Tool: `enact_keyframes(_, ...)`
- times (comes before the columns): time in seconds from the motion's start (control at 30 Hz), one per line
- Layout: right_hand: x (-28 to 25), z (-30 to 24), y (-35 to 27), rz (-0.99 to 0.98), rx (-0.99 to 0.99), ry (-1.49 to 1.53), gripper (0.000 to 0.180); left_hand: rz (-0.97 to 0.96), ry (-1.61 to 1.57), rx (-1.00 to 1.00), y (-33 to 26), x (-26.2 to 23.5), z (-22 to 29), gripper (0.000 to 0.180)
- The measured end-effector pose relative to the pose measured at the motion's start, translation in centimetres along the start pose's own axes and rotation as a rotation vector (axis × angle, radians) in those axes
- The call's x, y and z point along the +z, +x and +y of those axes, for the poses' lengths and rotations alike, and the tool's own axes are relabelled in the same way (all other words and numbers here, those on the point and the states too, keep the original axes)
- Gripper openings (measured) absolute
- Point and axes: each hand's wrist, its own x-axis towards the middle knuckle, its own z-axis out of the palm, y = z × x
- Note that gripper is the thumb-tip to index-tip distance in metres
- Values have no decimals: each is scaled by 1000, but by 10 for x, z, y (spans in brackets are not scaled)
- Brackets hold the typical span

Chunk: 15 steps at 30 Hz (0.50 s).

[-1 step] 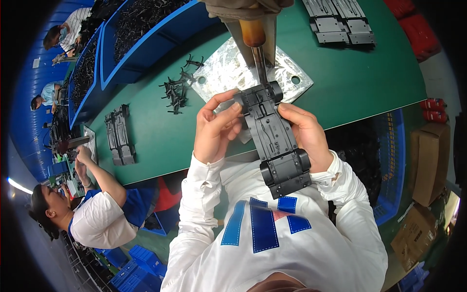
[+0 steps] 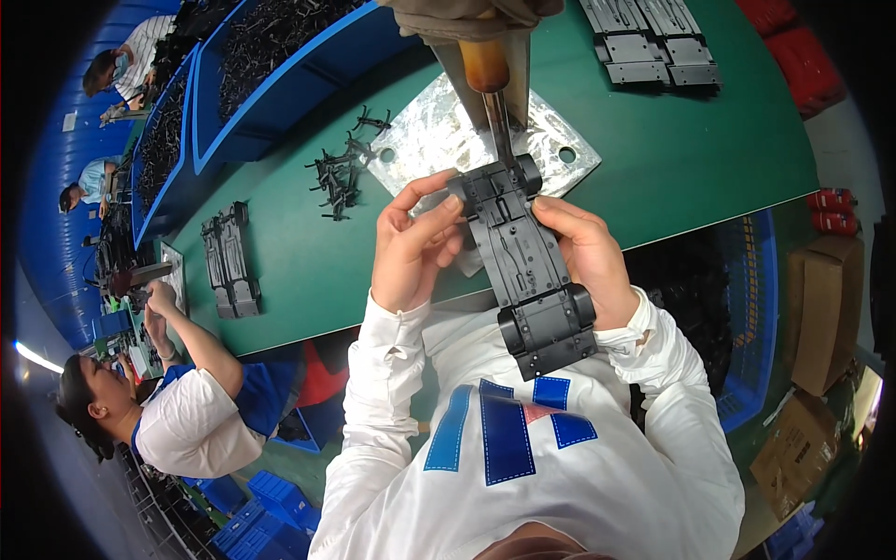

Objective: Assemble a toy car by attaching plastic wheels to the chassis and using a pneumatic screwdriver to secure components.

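Observation:
Between both hands I hold a black plastic toy-car chassis [image 2: 523, 252], tilted, with its near end low in front of my shirt. My left hand [image 2: 415, 238] grips its far left edge, thumb on top. On the right edge, my right hand [image 2: 588, 257] has its thumb near the far wheel arch and its other fingers beneath, mostly hidden. The metal tip of a fixed, amber-handled tool [image 2: 499, 112] points down at the chassis's far end; whether it touches cannot be made out. Under the tool, a shiny metal plate [image 2: 425, 126] lies on the green table [image 2: 709, 154].
Small black forked parts [image 2: 338, 177] lie left of the plate. More chassis rest at the table's left [image 2: 231, 261] and far right [image 2: 653, 47]. Blue bins [image 2: 280, 93] of black parts line the far left. A co-worker [image 2: 187, 411] sits at left; a blue crate [image 2: 761, 308] stands at right.

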Motion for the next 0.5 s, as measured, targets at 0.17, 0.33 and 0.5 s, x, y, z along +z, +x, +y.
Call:
enact_keyframes(0.17, 5, -5, 6, -24, -51, -25, 24, -24, -71, 0, 10, -5, 3, 38)
enact_keyframes(0.33, 14, -10, 3, -23, -78, -61, 23, -61, -84, 33, 12, -5, 7, 39)
enact_keyframes(0.5, 19, -12, 5, -25, -81, -25, 24, -59, -68, 55, 15, -7, 8, 40)
